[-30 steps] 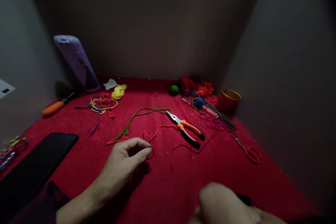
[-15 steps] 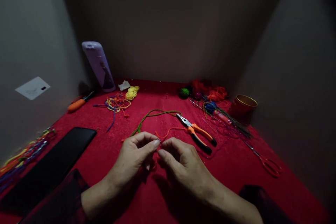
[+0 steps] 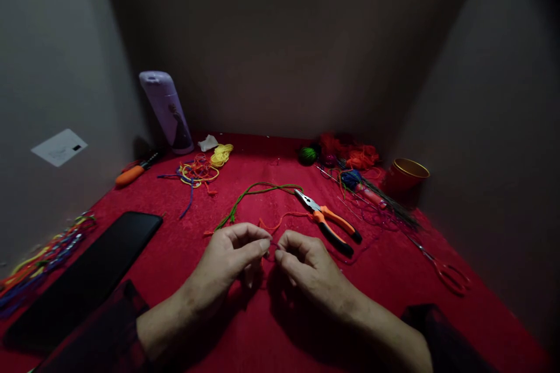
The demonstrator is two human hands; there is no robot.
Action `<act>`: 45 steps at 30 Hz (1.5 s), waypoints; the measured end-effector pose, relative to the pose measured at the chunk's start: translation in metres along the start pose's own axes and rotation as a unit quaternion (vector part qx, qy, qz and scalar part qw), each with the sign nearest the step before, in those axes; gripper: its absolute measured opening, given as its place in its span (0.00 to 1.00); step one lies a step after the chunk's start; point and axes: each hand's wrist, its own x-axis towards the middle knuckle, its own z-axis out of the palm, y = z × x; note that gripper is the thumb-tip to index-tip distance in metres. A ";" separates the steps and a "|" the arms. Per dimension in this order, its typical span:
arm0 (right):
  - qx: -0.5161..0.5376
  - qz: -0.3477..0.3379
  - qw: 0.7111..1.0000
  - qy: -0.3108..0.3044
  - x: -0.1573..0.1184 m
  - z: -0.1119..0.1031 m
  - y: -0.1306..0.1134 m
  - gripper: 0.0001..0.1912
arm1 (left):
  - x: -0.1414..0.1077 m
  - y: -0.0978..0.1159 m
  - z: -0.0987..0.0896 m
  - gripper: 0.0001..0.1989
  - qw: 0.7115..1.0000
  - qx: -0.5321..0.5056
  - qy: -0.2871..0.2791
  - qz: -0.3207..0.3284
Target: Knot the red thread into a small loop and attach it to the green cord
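Observation:
My left hand [image 3: 231, 256] is closed in a pinch, thumb against forefinger, at the front middle of the red cloth. My right hand [image 3: 308, 265] pinches likewise just to its right. A short stretch of thin purple thread [image 3: 274, 243] spans the small gap between the fingertips; its ends are hidden by my fingers. Beyond the hands an orange-red thread [image 3: 284, 217] lies loosely on the cloth, with a green cord [image 3: 249, 191] curving behind it. Close to my right hand lie pliers [image 3: 326, 218] with orange and black handles.
Scissors [image 3: 450, 277] and a red cup [image 3: 406, 178] are on the right, near yarn balls [image 3: 361, 157]. At left are a black phone-like slab [image 3: 87, 274], colourful threads [image 3: 44, 256], an orange-handled tool [image 3: 131, 175], a lilac bottle [image 3: 166, 111] and yellow yarn [image 3: 221, 155].
My right hand has shifted slightly right, away from the left, so the gap between the fingertips is wider. Purple thread now shows in that gap.

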 end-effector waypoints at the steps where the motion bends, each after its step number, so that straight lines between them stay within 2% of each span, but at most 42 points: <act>1: 0.000 0.005 1.000 -0.009 0.000 -0.001 0.001 0.10 | 0.000 0.000 0.000 0.08 1.000 0.009 -0.004 -0.003; 4: 0.008 0.008 1.000 -0.018 0.000 -0.002 0.003 0.09 | 0.000 0.000 -0.001 0.10 1.000 0.021 -0.010 -0.008; 9: 0.024 -0.032 0.999 0.025 0.003 -0.001 0.007 0.11 | 0.000 -0.002 -0.002 0.10 0.999 0.035 -0.024 -0.015; 13: 0.017 -0.051 0.998 0.019 0.005 -0.003 0.008 0.12 | 0.000 -0.001 -0.001 0.08 0.998 0.048 -0.024 -0.019; 22: -0.110 -0.134 0.984 0.052 0.002 -0.008 0.005 0.07 | -0.001 -0.003 -0.002 0.09 0.996 0.077 -0.032 -0.023; 29: -0.134 -0.152 0.978 0.046 0.002 -0.008 0.002 0.07 | -0.003 -0.004 0.003 0.11 0.995 0.096 -0.017 -0.018; 33: -0.131 -0.151 0.979 0.046 0.003 -0.007 0.002 0.06 | -0.005 -0.002 0.006 0.10 0.993 0.117 0.003 0.008; 41: -0.128 -0.150 0.980 0.039 0.002 -0.007 0.004 0.06 | -0.005 -0.005 0.005 0.09 0.965 0.232 0.030 0.121; 45: -0.123 -0.151 0.980 0.050 0.003 -0.009 0.003 0.06 | -0.001 -0.006 -0.001 0.09 0.962 0.231 0.067 0.129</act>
